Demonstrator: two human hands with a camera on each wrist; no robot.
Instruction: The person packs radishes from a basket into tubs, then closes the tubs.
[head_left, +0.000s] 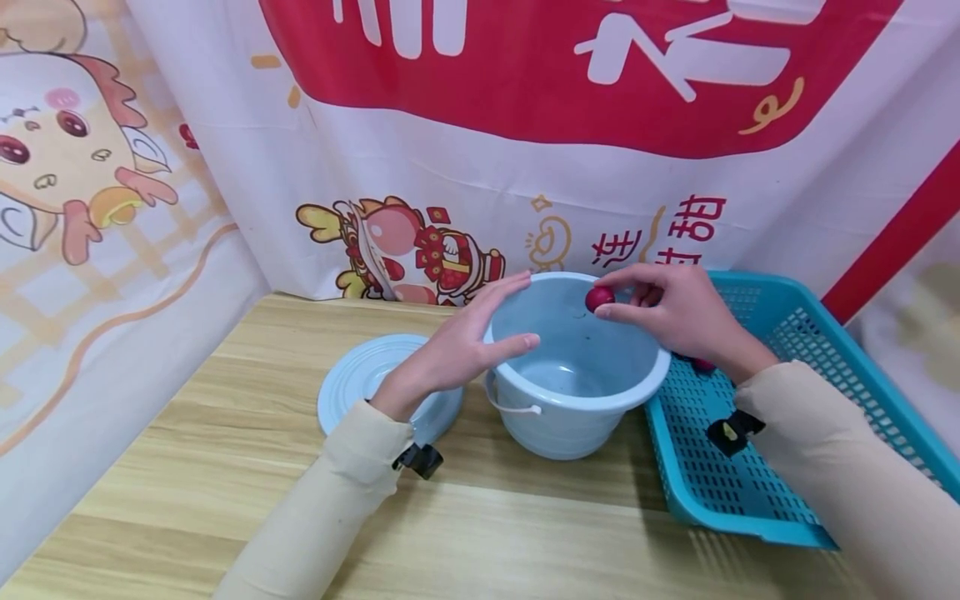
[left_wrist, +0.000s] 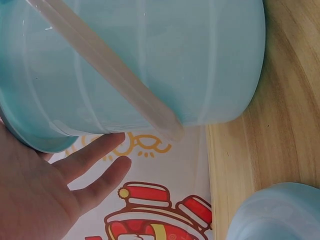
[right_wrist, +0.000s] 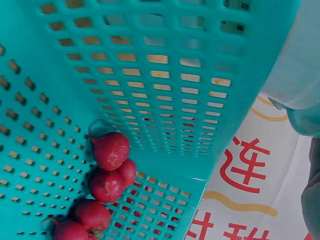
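Observation:
A light blue bucket (head_left: 566,429) stands upright on the wooden table. Over the far right part of its opening, my right hand (head_left: 678,308) pinches a red radish (head_left: 599,298) between thumb and fingertips. On the opposite side, my left hand (head_left: 472,337) rests at the rim with its fingers extended; the left wrist view shows these fingers (left_wrist: 100,185) spread beside the bucket's outer wall. The bucket's white handle (left_wrist: 107,70) hangs down against that wall. In the right wrist view, several radishes (right_wrist: 110,151) lie bunched in a corner of the teal basket (right_wrist: 145,107).
Left of the bucket lies a round light blue lid (head_left: 337,392), partly covered by my left forearm. The basket (head_left: 678,496) sits close against the bucket's right side, beneath my right forearm. A printed cloth (head_left: 465,142) hangs behind the table.

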